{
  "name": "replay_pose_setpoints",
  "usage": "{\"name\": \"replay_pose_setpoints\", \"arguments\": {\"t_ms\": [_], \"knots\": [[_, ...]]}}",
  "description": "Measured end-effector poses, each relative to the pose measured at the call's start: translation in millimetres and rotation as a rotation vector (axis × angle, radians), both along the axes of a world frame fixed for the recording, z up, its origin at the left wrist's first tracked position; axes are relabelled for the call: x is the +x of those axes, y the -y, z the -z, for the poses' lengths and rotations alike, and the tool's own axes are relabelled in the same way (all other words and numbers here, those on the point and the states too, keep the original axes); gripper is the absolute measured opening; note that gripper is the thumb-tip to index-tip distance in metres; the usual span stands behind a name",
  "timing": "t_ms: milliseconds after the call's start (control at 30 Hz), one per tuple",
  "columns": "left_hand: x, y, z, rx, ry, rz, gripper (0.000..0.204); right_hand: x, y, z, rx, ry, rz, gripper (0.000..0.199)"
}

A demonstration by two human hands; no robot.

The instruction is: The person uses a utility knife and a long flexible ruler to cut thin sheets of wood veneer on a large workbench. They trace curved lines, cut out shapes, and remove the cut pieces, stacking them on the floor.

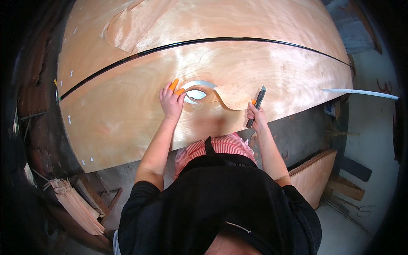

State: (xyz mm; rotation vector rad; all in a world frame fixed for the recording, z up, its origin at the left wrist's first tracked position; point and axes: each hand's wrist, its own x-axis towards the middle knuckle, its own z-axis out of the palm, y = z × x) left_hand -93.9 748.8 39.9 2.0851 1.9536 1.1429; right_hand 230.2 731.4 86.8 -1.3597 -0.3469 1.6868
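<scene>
My right hand point(256, 114) is closed around a dark utility knife point(256, 106), its blade end pointing away from me. A loose curved piece of thin wood veneer point(233, 97) reaches to the fingers of that hand. My left hand point(172, 102) lies on the large wood veneer sheet point(140, 106) with its fingers apart. Orange covers point(174, 84) sit on fingers of the left hand, and a bit of orange shows at the right. The left fingertips touch or nearly touch the left edge of a silvery ring-shaped thing point(204, 83), with a bright white patch inside it.
Across the sheet runs a long thin black rod point(182, 43). Another loose veneer piece point(127, 27) lies beyond it. A white ruler-like strip point(361, 91) sticks out over the right edge. Boards point(312, 174) lean at lower right; bundled veneer strips point(78, 206) stand at lower left.
</scene>
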Motion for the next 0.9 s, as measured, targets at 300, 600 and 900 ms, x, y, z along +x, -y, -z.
{"name": "replay_pose_setpoints", "arguments": {"t_ms": [300, 600, 900], "knots": [[-48, -44, -19, -0.08, 0.516, -0.301, 0.02, -27, -7, 12, 0.001, 0.045, -0.186, 0.008], [-36, 33, -5, -0.329, -0.234, -0.142, 0.055, -98, -68, 43, 0.229, 0.525, -0.4, 0.015], [-20, 47, 0, -0.35, -0.16, -0.097, 0.063, -95, -74, 43, 0.231, 0.774, -0.506, 0.019]]}}
